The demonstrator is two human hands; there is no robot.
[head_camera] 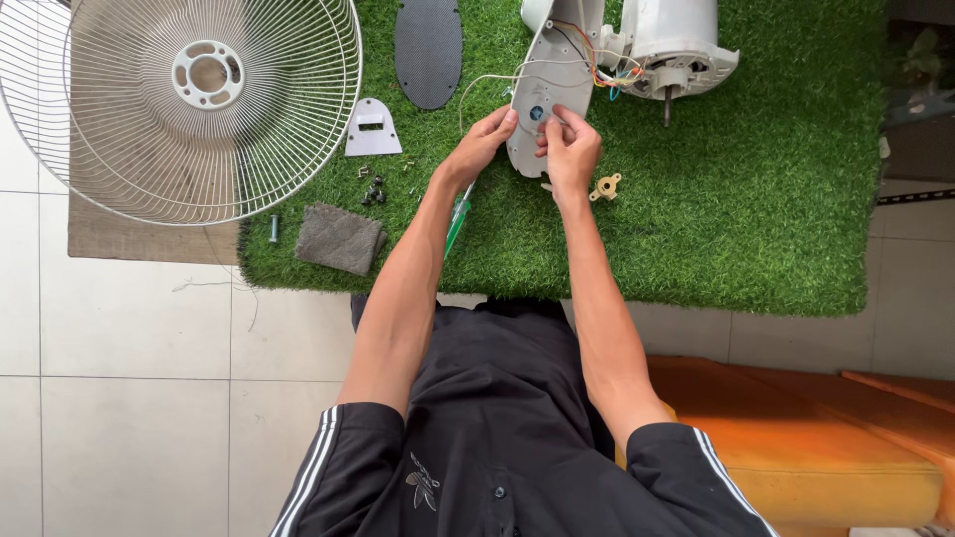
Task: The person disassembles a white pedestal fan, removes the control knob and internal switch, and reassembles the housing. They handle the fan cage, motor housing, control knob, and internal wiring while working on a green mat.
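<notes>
A grey plastic fan housing panel (542, 75) lies on the green turf mat (756, 199), with coloured wires running to the white fan motor (671, 45). My left hand (480, 144) grips the panel's lower left edge. My right hand (569, 147) pinches at a small blue part on the panel's lower end; what its fingers hold is too small to tell. A green-handled screwdriver (458, 221) lies on the mat, partly under my left forearm. A small yellow plastic nut (605, 186) lies just right of my right wrist.
Two white wire fan grilles (189, 99) rest at the left on a brown mat. A dark oval mesh plate (428, 50), a grey bracket plate (373, 129), several small screws (375, 189), a bolt (274, 229) and a grey cloth (338, 239) lie on the turf. An orange cushion (826, 438) sits lower right.
</notes>
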